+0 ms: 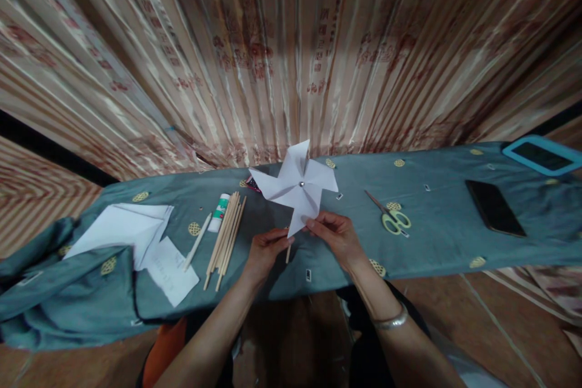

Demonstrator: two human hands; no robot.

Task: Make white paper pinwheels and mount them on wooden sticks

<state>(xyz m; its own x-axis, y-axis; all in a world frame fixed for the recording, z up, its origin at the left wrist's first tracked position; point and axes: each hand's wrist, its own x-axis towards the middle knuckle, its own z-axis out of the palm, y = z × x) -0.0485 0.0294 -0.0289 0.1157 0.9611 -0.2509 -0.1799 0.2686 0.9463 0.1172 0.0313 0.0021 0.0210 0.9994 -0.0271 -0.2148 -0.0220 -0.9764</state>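
Pinwheel (297, 185) is dead centre of the frame, just above the table (436, 242), pinched from below by the left hand (266, 251) and right hand (336, 236). Left of the hands lies the stick bundle (226, 236), with the glue stick (219, 211) by its upper end and the paper sheets (122, 227) further left. Right of centre are the scissors (391, 215), then the phone (495, 207), then the tablet (541, 156) far right. The curtain (291, 42) hangs behind.
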